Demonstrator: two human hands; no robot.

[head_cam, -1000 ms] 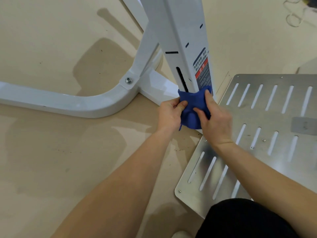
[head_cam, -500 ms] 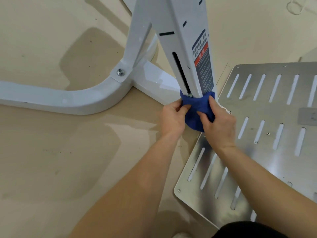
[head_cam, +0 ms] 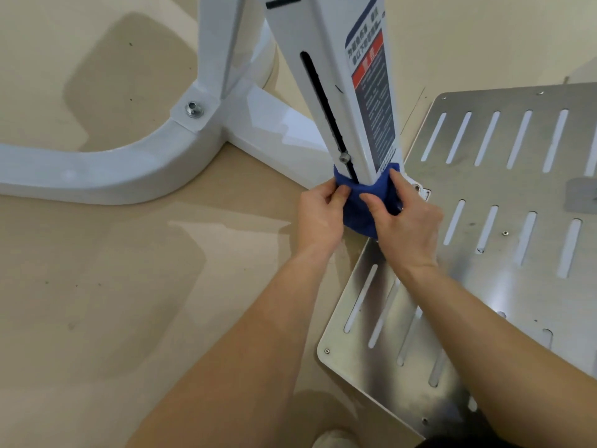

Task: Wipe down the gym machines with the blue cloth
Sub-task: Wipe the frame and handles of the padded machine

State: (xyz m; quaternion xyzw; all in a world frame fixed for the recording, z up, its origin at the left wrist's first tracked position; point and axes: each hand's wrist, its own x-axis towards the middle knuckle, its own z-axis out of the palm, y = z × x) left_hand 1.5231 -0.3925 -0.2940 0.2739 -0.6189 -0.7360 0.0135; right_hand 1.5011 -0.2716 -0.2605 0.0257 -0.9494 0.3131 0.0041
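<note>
The blue cloth [head_cam: 361, 208] is wrapped round the foot of the white upright post [head_cam: 336, 92] of the gym machine, just above the floor. My left hand [head_cam: 318, 215] grips the cloth's left side, fingers curled into it. Gripping the cloth's right side is my right hand [head_cam: 408, 224], thumb and forefinger spread across the fabric. A dark vertical slot with a small bolt and a red and dark warning label run down the post above the cloth.
The machine's white curved base tube [head_cam: 106, 176] lies on the beige floor at left, joined at a bolted bracket [head_cam: 193, 109]. A slotted metal footplate [head_cam: 504, 202] fills the right side beside the post. A shoe tip [head_cam: 332, 439] shows at the bottom edge.
Both hands have slid the cloth down the post to its base. The camera has come closer and lower.
</note>
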